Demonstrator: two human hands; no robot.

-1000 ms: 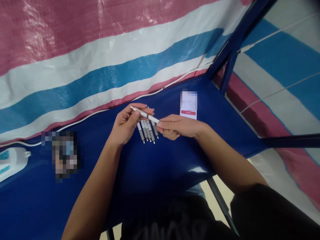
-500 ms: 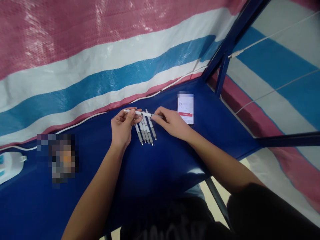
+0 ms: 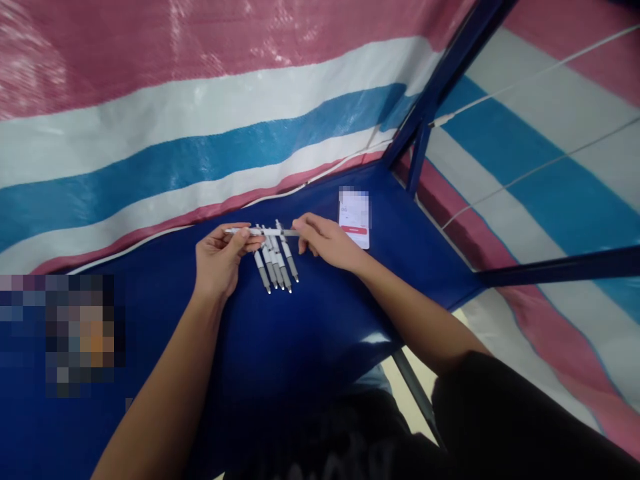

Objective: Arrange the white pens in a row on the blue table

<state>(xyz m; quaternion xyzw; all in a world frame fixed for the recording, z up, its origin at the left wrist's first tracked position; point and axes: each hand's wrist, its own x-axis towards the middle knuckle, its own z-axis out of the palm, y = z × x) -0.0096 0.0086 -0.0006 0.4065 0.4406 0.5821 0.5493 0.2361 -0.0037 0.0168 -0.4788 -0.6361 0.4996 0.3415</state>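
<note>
A white pen with a grey grip [image 3: 271, 232] is held level between my two hands, above the table. My left hand [image 3: 220, 257] is closed on its left part, thumb on top and fingers beneath. At its right end, the fingertips of my right hand [image 3: 323, 240] pinch the grey section; the tip is hidden by the fingers. Just below the held pen lie several matching white and grey pens [image 3: 274, 267], side by side, their points toward me. Their upper ends are partly covered by the held pen and my left fingers.
The blue table [image 3: 300, 333] runs up to a striped plastic sheet [image 3: 200, 153]. A phone with a lit screen [image 3: 354, 230] lies beyond my right hand. At the left is a blurred-out object [image 3: 87, 340]. A dark blue frame post [image 3: 425, 113] rises at the right, with white cords beyond.
The view has shifted, so the scene sits further left. The held pen now lies more level, and more of its grey part shows beside my right fingers. Both hands still hold it.
</note>
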